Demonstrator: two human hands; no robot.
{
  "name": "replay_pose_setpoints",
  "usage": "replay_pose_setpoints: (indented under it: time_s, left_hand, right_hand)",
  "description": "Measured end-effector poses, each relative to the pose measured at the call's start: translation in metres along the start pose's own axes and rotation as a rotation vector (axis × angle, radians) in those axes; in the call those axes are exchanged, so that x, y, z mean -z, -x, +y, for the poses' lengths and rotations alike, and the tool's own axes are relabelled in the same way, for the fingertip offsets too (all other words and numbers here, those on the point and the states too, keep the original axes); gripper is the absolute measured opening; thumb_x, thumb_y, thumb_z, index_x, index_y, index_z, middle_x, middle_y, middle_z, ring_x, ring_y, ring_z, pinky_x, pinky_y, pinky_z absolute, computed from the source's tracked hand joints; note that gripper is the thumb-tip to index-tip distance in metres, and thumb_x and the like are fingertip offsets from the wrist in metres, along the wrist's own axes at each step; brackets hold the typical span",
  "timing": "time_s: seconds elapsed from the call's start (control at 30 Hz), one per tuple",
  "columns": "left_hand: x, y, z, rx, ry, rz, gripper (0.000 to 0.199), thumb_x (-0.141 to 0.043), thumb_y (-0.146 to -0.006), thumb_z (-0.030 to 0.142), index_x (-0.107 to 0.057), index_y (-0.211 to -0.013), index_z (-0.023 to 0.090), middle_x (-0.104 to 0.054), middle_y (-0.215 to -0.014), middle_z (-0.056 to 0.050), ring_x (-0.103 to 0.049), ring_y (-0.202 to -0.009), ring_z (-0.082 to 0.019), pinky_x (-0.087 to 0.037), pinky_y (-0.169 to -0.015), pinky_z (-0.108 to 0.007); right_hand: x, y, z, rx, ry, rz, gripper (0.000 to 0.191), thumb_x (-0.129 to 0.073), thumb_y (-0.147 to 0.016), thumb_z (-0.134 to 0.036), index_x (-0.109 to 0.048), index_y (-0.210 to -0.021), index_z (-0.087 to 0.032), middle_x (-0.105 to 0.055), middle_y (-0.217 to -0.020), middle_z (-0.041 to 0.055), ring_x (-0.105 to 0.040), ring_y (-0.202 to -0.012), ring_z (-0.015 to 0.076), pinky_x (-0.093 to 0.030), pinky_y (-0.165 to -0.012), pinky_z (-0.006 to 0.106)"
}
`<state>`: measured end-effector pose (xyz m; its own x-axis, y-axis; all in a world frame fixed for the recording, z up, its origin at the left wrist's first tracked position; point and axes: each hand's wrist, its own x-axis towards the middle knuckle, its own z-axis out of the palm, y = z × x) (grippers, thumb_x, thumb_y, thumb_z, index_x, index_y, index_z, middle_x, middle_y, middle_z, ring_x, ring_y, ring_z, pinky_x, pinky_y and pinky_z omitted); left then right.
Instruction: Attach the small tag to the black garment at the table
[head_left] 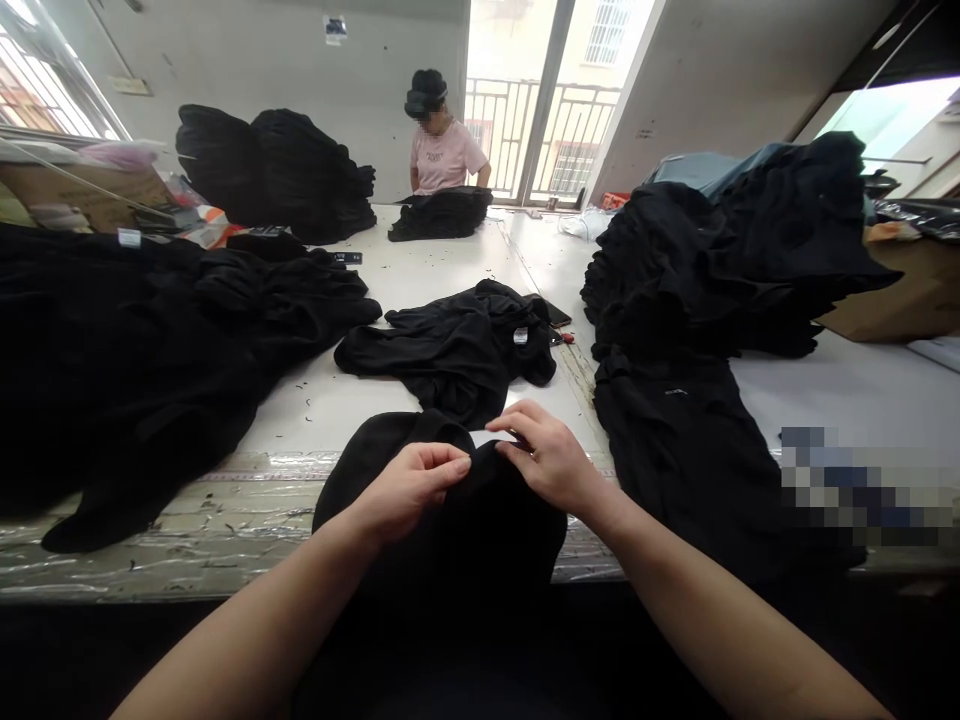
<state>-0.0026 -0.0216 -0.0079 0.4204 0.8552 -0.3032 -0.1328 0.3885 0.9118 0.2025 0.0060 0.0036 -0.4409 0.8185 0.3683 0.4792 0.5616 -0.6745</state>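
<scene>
Black cloth (pixel 480 530) beneath 2 hands (pixel 412 485) (pixel 556 462)

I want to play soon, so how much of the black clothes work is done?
The stacked pile on the right may be done, but I can't tell for sure. In hand is a black cloth: the left hand pinches it and the right hand is at its edge. The crumpled garment in the middle and the loose heap on the left could be left to do.
</scene>
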Motion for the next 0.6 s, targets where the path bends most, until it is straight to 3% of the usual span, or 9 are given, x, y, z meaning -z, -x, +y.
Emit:
replay_pose_setpoints:
  time_s: [0.1,0.2,0.3,0.37,0.43,0.47,0.53,0.6]
  left_hand:
    - [-0.004,-0.002,-0.001,0.027,0.158,-0.006,0.026,-0.075,-0.07,0.037,-0.065,-0.074,0.012,-0.053,-0.066,0.0,-0.048,-0.057,-0.007,-0.04,-0.056,-0.019]
    - [-0.006,-0.003,0.001,0.042,0.219,-0.014,0.025,-0.077,-0.069,0.033,-0.067,-0.075,0.011,-0.054,-0.065,0.0,-0.049,-0.057,-0.006,-0.039,-0.055,-0.017]
    - [-0.01,-0.004,0.0,0.028,0.243,0.045,0.025,-0.078,-0.067,0.032,-0.067,-0.073,0.011,-0.054,-0.061,0.001,-0.048,-0.053,-0.005,-0.039,-0.052,-0.017]
    - [-0.012,-0.004,0.0,0.018,0.225,0.087,0.025,-0.077,-0.069,0.033,-0.069,-0.077,0.011,-0.058,-0.064,0.0,-0.051,-0.055,-0.006,-0.041,-0.053,-0.017]
    - [-0.013,-0.002,0.001,0.008,0.204,0.113,0.026,-0.075,-0.071,0.033,-0.07,-0.085,0.012,-0.063,-0.072,-0.003,-0.056,-0.061,-0.008,-0.044,-0.058,-0.019]
    - [-0.014,-0.002,0.002,0.005,0.196,0.113,0.028,-0.075,-0.071,0.033,-0.07,-0.09,0.012,-0.065,-0.077,-0.005,-0.058,-0.065,-0.01,-0.045,-0.06,-0.02]
    - [-0.014,-0.001,0.005,0.001,0.184,0.109,0.036,-0.076,-0.069,0.032,-0.069,-0.098,0.013,-0.067,-0.082,-0.006,-0.06,-0.068,-0.011,-0.046,-0.062,-0.022]
    - [-0.014,0.0,0.007,-0.007,0.165,0.118,0.045,-0.079,-0.066,0.031,-0.066,-0.106,0.014,-0.067,-0.082,-0.006,-0.06,-0.067,-0.012,-0.046,-0.061,-0.023]
  right_hand:
    - [-0.005,0.005,-0.002,0.089,0.005,0.039,0.019,-0.06,-0.081,-0.019,-0.063,-0.1,-0.019,-0.057,-0.094,0.0064,-0.056,-0.079,0.015,-0.048,-0.064,0.026]
    - [-0.009,0.006,0.001,0.155,-0.008,-0.014,0.006,-0.057,-0.084,-0.019,-0.063,-0.083,-0.018,-0.058,-0.079,0.0037,-0.054,-0.069,0.0136,-0.046,-0.061,0.025]
    - [-0.005,0.002,0.009,0.037,-0.066,0.183,0.016,-0.054,-0.087,-0.022,-0.058,-0.072,-0.018,-0.056,-0.067,0.0013,-0.052,-0.061,0.0127,-0.043,-0.058,0.026]
    - [0.002,-0.001,0.011,-0.09,-0.241,0.36,0.018,-0.054,-0.089,-0.028,-0.054,-0.074,-0.019,-0.049,-0.058,-0.0025,-0.044,-0.05,0.01,-0.037,-0.048,0.023]
    - [0.012,-0.002,0.005,-0.106,-0.426,0.426,0.028,-0.047,-0.093,-0.034,-0.049,-0.069,-0.019,-0.041,-0.053,-0.0049,-0.036,-0.043,0.0084,-0.03,-0.041,0.022]
    - [0.017,-0.001,0.0,-0.063,-0.466,0.371,0.033,-0.043,-0.094,-0.036,-0.047,-0.065,-0.019,-0.039,-0.052,-0.0047,-0.036,-0.044,0.0086,-0.029,-0.041,0.022]
    - [0.026,0.0,-0.013,0.05,-0.379,0.137,0.034,-0.048,-0.091,-0.037,-0.048,-0.062,-0.019,-0.044,-0.056,-0.0026,-0.041,-0.05,0.0097,-0.034,-0.045,0.023]
    - [0.033,0.001,-0.024,0.118,-0.159,-0.094,0.016,-0.066,-0.08,-0.03,-0.057,-0.076,-0.017,-0.054,-0.072,0.0006,-0.048,-0.06,0.0112,-0.041,-0.053,0.024]
